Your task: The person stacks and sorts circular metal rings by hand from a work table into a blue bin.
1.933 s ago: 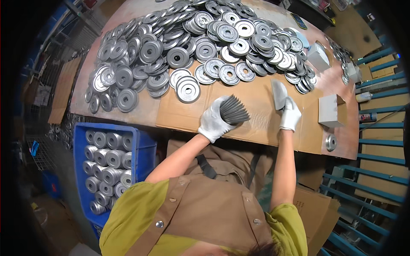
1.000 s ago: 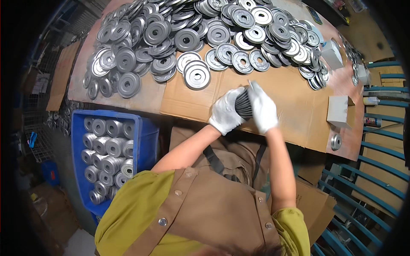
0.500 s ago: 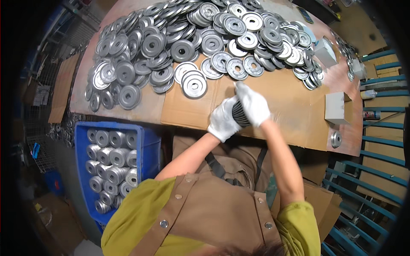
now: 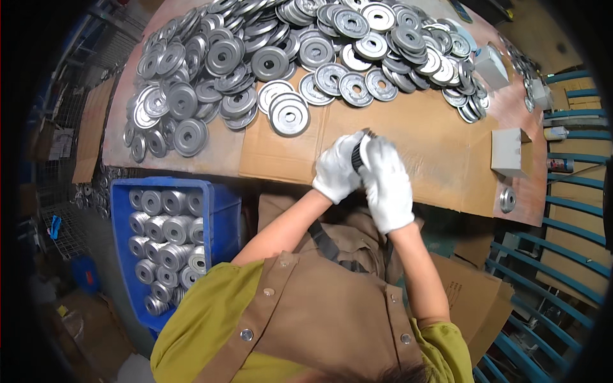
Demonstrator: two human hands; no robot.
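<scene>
Metal discs litter table and cardboard (a blue crate stands alongside).

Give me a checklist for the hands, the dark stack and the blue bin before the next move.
1. Hands gloved: ok; the left hand and right hand both wear white gloves.
2. Left hand's hold on the dark ridged stack: ok, wrapped around it.
3. Right hand's hold: cannot tell; it is against the stack, fingertips hidden.
4. Stack evenly aligned: cannot tell, the gloves cover most of it.
5. Stack apart from the loose disc pile: ok, the pile lies farther away.
6. Whole blue bin in view: not ok; a sleeve covers its near corner.
</scene>
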